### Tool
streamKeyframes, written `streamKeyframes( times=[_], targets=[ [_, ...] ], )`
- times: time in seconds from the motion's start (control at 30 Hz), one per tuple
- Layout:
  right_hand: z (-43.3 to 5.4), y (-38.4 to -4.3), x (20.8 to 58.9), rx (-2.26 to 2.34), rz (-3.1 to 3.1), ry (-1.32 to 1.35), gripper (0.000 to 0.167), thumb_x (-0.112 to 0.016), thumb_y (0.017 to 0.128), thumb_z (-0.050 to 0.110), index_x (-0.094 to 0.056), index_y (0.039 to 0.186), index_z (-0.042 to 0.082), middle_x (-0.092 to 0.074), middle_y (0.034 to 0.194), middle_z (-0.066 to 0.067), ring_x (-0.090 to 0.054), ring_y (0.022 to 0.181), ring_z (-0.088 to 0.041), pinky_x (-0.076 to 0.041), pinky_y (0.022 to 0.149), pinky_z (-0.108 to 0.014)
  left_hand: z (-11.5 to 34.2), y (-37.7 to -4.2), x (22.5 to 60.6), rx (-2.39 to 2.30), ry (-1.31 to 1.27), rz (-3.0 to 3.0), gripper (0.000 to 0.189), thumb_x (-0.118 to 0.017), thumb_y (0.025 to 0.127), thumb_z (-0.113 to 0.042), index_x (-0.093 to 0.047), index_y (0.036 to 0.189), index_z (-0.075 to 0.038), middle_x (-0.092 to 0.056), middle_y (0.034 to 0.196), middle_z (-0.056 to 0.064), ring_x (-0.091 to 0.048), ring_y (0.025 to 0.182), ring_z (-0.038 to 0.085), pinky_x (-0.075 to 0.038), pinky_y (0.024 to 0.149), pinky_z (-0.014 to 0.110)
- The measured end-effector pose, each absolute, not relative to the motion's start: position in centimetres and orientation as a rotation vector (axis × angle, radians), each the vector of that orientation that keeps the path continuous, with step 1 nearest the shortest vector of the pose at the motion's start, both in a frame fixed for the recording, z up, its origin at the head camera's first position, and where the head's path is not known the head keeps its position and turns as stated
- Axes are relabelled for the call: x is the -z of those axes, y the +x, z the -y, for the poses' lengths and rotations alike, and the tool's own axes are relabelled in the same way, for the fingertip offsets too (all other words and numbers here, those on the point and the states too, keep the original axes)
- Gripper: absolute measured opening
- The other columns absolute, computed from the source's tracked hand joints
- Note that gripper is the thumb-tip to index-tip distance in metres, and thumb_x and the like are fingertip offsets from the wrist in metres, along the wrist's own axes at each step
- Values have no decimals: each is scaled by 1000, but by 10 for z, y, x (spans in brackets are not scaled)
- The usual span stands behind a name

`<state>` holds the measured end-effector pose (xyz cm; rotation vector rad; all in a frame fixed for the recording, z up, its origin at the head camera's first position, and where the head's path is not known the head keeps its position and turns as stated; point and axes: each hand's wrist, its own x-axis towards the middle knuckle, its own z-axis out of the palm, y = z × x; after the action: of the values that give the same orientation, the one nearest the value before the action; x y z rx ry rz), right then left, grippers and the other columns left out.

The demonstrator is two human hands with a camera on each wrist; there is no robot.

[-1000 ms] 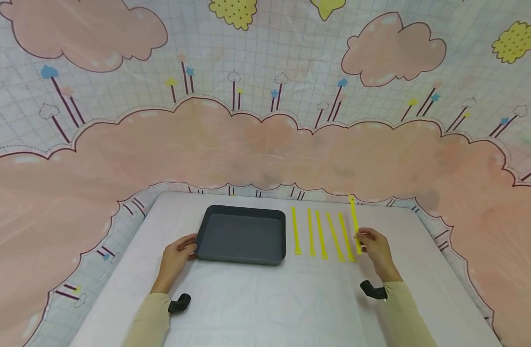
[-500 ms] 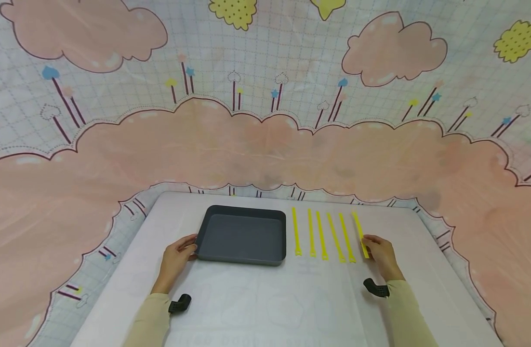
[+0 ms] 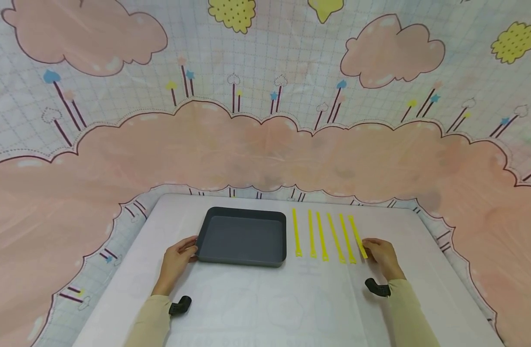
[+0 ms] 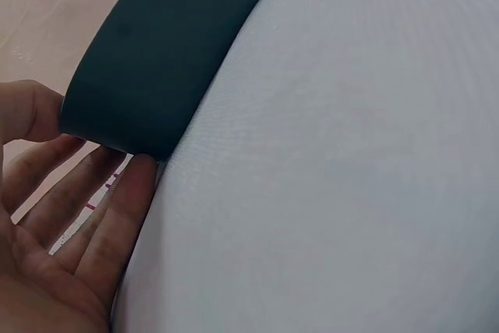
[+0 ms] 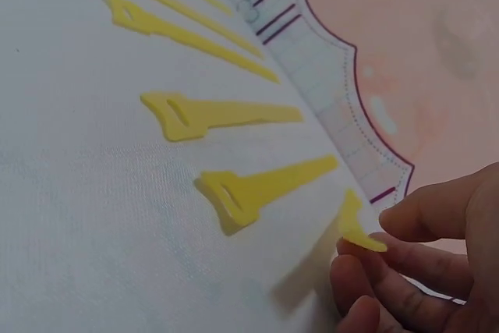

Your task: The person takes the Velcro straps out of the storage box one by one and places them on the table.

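In the head view my left hand (image 3: 177,262) is at the left side of a dark grey baking tray (image 3: 244,239). The left wrist view has its thumb (image 4: 31,111) at the tray's rim and its fingertips at the lower edge, holding it between them. My right hand (image 3: 383,258) pinches the near end of a yellow cable tie (image 3: 358,236), the rightmost of the row. That end is lifted off the table and casts a shadow in the right wrist view, where only a short piece of the tie (image 5: 357,224) shows beside the fingers.
Several more yellow cable ties (image 3: 333,237) with slotted heads lie side by side, right of the tray, on the white table (image 3: 265,303). Behind the table hangs a cloth printed with pink clouds (image 3: 265,149). Each wrist wears a black camera.
The right hand has brought the cable tie down and toward the person, from upright beside the row to slanting at its right end. The left hand and tray have stayed put.
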<state>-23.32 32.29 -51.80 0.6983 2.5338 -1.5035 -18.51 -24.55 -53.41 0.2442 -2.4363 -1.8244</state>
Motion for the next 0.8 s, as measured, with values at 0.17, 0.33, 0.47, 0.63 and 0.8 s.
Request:
streamKeyframes(
  times=[0.17,0.33,0.47,0.63,0.8],
  targets=[
    [-326,-227,512,1502,-2563,678,39,-51,99,20,-58,129,-4,-71,96,-5,-60,73,-6,-48,58,-18,246,-187,534,1827,241,2435,39,-57,97,-9,-58,135,-2,-60,134,23,-69,99,10,-60,78,23],
    [-324,-220,502,1487,-2608,624,41,-49,100,23,-55,131,-4,-67,116,-19,-65,86,-12,-52,67,-21,252,-188,534,1801,190,2469,38,-57,97,-10,-57,134,-1,-60,133,23,-69,104,21,-60,78,25],
    [-315,-218,495,1487,-2654,575,43,-47,102,28,-54,133,-2,-60,128,-23,-65,98,-22,-53,69,-24,258,-187,528,1725,167,2485,36,-56,97,-11,-59,132,-1,-62,131,21,-70,97,15,-60,75,22],
    [-299,-215,483,1492,-2757,499,42,-49,101,31,-58,129,2,-62,125,-18,-66,95,-17,-57,68,-33,254,-183,515,1527,140,2492,33,-56,97,-9,-61,129,-1,-66,127,19,-70,100,16,-56,75,15],
    [-278,-206,468,1518,-2830,262,48,-47,102,39,-55,135,5,-56,136,-20,-62,113,-33,-58,86,-43,237,-173,487,1309,79,2499,34,-56,97,-11,-61,130,-3,-66,127,19,-66,111,33,-58,87,33]
  ],
)
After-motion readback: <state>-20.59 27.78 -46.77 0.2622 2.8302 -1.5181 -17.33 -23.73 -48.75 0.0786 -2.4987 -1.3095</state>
